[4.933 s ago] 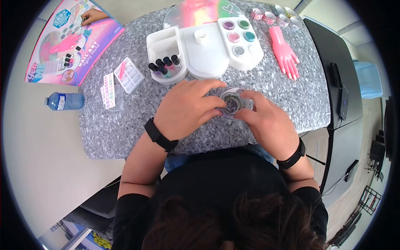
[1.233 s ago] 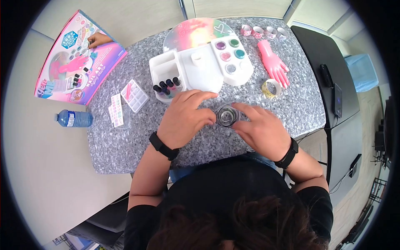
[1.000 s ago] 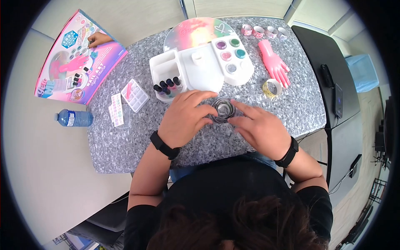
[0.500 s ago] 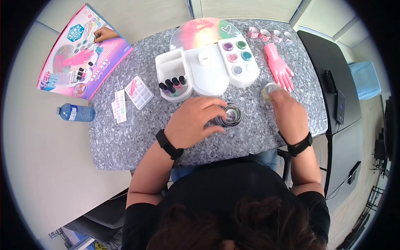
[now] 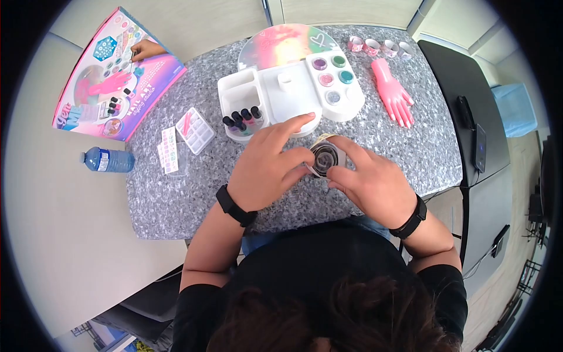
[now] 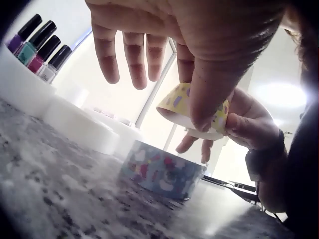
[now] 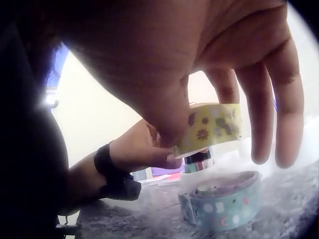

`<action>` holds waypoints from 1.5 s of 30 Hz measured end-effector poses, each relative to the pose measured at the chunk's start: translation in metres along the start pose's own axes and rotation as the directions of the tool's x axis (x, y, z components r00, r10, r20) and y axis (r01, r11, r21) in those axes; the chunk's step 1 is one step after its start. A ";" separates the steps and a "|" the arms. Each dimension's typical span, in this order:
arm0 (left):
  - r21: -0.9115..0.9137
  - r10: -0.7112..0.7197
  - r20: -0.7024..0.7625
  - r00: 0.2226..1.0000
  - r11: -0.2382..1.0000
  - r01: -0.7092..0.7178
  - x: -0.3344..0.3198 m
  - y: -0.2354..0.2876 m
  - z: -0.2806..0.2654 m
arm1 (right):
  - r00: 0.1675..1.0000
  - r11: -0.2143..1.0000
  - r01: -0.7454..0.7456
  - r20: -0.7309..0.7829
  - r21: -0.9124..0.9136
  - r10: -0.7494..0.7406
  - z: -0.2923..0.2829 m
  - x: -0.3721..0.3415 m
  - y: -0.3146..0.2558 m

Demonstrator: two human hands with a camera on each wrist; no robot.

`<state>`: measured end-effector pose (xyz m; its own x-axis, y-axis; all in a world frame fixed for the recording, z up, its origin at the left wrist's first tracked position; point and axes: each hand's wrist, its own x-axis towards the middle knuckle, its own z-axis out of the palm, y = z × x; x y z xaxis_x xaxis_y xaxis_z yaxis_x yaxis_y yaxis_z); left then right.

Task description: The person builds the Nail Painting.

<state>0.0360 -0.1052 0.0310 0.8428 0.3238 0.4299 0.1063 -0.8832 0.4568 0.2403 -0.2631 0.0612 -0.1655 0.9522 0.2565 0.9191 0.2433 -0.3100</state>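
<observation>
A yellow patterned band (image 6: 178,102) is pinched between both hands, just above a light-blue patterned ring (image 6: 162,172) standing on the table. In the right wrist view the yellow band (image 7: 214,128) hangs over the blue ring (image 7: 227,204), which has another ring inside it. From above, several rings (image 5: 324,158) look nested. My left hand (image 5: 267,161) holds the band's left side with thumb and index finger, the other fingers extended. My right hand (image 5: 375,182) grips its right side with thumb and fingers.
A white station (image 5: 290,97) with polish bottles and glitter pots stands behind the hands. Around them are a pink model hand (image 5: 392,91), small rolls (image 5: 372,47), a compartment tray (image 5: 195,132), sticker sheets (image 5: 169,151), a water bottle (image 5: 109,160) and a box (image 5: 111,79).
The right hand reached right to the yellow band beside the model hand and brought it back over the nested rings. The left hand now pinches the band too.
</observation>
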 end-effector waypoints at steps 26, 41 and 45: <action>0.132 -0.122 0.031 0.992 0.984 0.117 -0.008 -0.018 -0.020 | 0.994 0.998 -0.019 0.113 0.065 0.012 0.003 -0.009 0.021; 0.020 -0.041 0.158 0.987 0.999 0.038 -0.010 -0.014 -0.009 | 0.981 0.986 -0.043 0.194 0.162 0.011 0.008 0.000 0.019; -0.076 -0.018 0.194 0.981 0.997 0.033 -0.008 -0.011 -0.008 | 0.974 0.970 -0.088 0.222 0.229 0.036 0.010 0.000 0.018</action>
<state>0.0236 -0.0955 0.0282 0.9269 0.2679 0.2628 0.0938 -0.8434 0.5290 0.2535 -0.2570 0.0465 -0.2079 0.9775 0.0356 0.8239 0.1946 -0.5323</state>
